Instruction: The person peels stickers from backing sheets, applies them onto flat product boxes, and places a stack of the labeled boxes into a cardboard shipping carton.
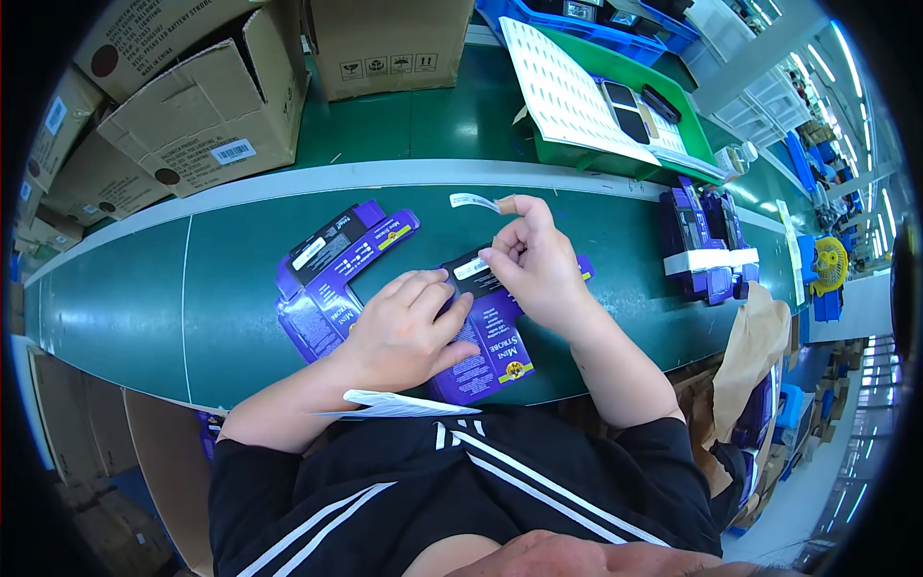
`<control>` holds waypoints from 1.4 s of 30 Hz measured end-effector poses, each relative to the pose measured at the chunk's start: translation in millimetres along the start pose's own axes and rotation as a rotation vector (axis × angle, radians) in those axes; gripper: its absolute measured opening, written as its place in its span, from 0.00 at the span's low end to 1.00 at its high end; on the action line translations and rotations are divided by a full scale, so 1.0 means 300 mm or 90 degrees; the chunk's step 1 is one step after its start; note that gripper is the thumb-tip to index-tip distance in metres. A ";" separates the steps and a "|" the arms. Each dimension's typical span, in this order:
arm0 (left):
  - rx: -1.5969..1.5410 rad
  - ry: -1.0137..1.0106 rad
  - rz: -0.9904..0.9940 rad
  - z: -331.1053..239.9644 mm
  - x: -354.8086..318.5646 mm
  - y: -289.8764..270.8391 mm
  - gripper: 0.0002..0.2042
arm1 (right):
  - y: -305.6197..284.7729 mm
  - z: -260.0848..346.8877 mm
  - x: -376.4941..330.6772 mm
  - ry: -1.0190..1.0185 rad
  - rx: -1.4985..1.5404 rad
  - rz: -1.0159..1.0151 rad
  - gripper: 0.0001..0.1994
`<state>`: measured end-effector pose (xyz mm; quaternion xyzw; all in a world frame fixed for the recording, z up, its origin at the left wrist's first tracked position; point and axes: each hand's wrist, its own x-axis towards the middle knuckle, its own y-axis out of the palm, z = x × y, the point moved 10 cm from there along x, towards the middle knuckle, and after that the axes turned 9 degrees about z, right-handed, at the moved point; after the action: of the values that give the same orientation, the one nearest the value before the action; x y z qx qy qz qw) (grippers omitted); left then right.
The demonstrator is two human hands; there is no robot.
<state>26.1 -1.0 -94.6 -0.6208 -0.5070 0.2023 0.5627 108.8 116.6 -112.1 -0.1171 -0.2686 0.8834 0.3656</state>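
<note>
A flat, unfolded purple carton (486,358) lies on the green table before me, its black panel bearing a small white label. My left hand (406,322) rests on it with bent fingers, holding it down by the black panel's left end. My right hand (538,262) is over the panel's right end, thumb beside the label there. A narrow white sticker strip (473,201) sticks out from its raised index fingertip. Left of these lies a second flat purple carton (332,274), also with a white label on black. A white sheet (399,404) lies against my chest, below my left hand.
Brown cardboard boxes (207,115) stand at the far left. A green bin (615,159) at the back right holds a white label sheet (567,91) and dark devices. Banded purple cartons (710,250) stand on the right. Brown paper (750,351) and more cartons are at the lower right.
</note>
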 end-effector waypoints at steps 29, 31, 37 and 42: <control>-0.027 0.033 0.145 0.039 0.098 0.074 0.28 | -0.092 0.077 -0.089 -0.202 -0.415 0.168 0.44; -0.052 0.033 0.133 0.041 0.092 0.067 0.30 | -0.091 0.064 -0.076 -0.172 -0.378 0.219 0.48; -0.020 -0.042 0.034 0.038 0.111 -0.093 0.36 | -0.126 0.178 -0.066 -0.209 -0.366 0.209 0.49; 0.061 -0.247 0.132 0.103 0.146 -0.210 0.40 | -0.115 0.398 -0.037 -0.345 -0.329 0.023 0.38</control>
<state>-7.1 42.5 -32.4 -0.5916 -0.5288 0.3990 0.4595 88.7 82.5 6.2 0.0282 -0.5677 0.7917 0.2238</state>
